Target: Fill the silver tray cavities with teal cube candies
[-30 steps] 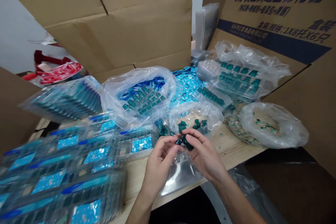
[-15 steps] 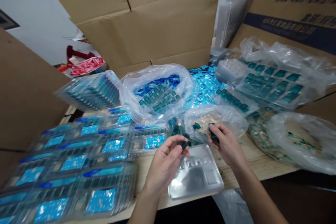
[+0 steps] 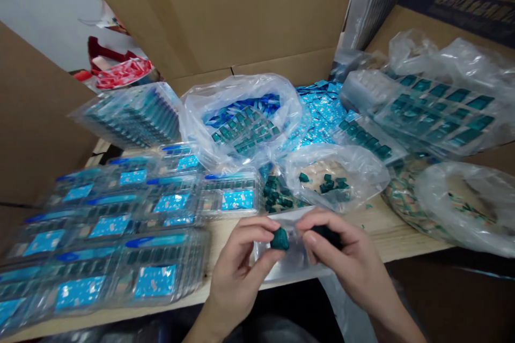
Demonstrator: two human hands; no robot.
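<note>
A dark green pc [image 3: 279, 239] sits btwn thumb and fingertips of a worker's L hand [image 3: 239, 265], held over a clear plastic tray [image 3: 295, 269] near the table's front edge. The L hand is part-closed in a pinch, palm turned inward. Just beside it, the R hand [image 3: 352, 257] curls round a second dark pc [image 3: 328, 235], mostly hidden by the fingers; its thumb and index tips come close together, and whether they grip anything more can't be told. The hands are apart, w/ a narrow gap btwn.

Directly beyond the tray, loose green pcs [image 3: 277, 195] lie heaped next to an open clear bag [image 3: 368, 174] w/ more pcs inside. To the L, stacked filled packs [image 3: 191, 260], each w/ a bright blue sachet and a blue strip, cover much of the pale wood table [image 3: 396, 238]. Behind them, a row of packs [image 3: 129, 118] stands tilted on edge.

Farther back, ctr: a white plastic bag [image 3: 193, 123] of blue items w/ green-filled trays on top, beside a pile of blue sachets [image 3: 319, 112]. At R, a clear bag [image 3: 488, 171] of small green and tan bits; above it, green-filled trays [image 3: 438, 112] in plastic. A cardboard box [image 3: 249, 16] backs the table; red-and-white packets [image 3: 124, 72] show at far L.
</note>
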